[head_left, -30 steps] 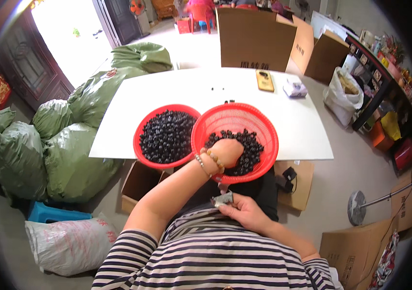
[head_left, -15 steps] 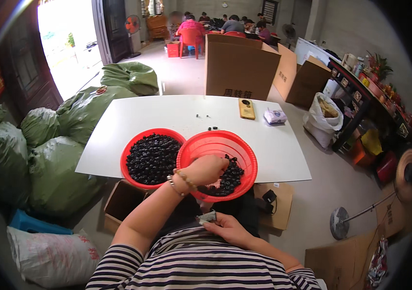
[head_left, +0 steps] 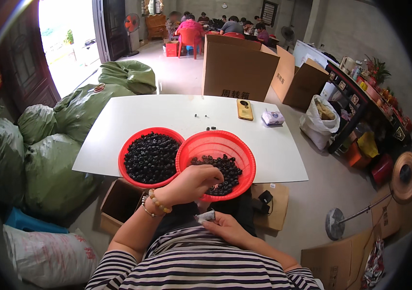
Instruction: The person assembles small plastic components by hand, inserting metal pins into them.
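Note:
My left hand [head_left: 194, 182], a beaded bracelet at its wrist, hangs over the near side of a red slotted basket [head_left: 206, 143]. Its fingers are curled together, and what they hold, if anything, is hidden. Small black ring-like parts [head_left: 230, 169] lie in that basket. Just below the basket, close to my striped shirt, my right hand [head_left: 227, 228] pinches a small greyish piece [head_left: 206, 217] whose kind I cannot make out. Left of the basket stands a red basin [head_left: 122, 162] heaped with similar black parts [head_left: 151, 157].
Both containers stand on a white table [head_left: 114, 116]. Toward its far side lie a yellow phone [head_left: 245, 110], a tissue pack [head_left: 272, 117] and a few small parts. Green sacks [head_left: 56, 169] crowd the left; cardboard boxes [head_left: 237, 67] stand beyond. A fan [head_left: 335, 224] is at right.
My left hand has drawn back toward me from the parts in the slotted basket, uncovering more of them. My right hand stays nearly in place with the greyish piece.

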`<control>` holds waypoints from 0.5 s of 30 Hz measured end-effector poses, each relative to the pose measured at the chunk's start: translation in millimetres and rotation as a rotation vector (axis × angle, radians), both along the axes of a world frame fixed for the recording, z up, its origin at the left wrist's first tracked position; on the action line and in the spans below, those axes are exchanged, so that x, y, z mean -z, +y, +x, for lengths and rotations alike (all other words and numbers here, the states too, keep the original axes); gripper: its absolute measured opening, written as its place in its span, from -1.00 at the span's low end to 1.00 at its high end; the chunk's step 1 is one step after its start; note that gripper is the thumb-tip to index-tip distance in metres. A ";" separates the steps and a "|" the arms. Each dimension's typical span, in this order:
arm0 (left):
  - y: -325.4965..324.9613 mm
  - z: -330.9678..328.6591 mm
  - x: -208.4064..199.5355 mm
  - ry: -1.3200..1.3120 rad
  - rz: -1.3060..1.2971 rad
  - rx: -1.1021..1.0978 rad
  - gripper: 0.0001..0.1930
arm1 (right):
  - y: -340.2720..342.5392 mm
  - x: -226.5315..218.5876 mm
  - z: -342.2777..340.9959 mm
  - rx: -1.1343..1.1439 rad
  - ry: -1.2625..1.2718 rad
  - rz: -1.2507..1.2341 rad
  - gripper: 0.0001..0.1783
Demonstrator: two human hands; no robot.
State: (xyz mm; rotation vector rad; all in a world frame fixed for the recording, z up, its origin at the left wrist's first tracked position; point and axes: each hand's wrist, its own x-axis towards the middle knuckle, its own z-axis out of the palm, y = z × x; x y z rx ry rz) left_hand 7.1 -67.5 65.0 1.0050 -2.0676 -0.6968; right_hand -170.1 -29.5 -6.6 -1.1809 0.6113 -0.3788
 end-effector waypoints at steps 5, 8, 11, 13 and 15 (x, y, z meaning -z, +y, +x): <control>17.3 3.9 12.1 0.291 0.078 0.015 -0.90 | -3.3 -2.0 0.5 -0.007 0.015 -0.028 -0.69; 28.9 7.0 6.6 0.438 0.382 0.016 -0.87 | -5.9 -5.6 0.9 -0.003 0.052 -0.027 -0.70; 42.3 11.5 11.4 0.548 0.534 0.031 -0.83 | 0.2 -9.2 2.4 0.025 0.019 -0.049 -0.73; 43.1 11.4 15.8 0.588 0.567 0.013 -0.83 | -3.3 -7.0 2.0 0.020 -0.007 -0.018 -0.74; 46.6 11.6 19.1 0.626 0.586 0.005 -0.81 | -3.2 -4.3 1.9 0.027 -0.026 -0.004 -0.75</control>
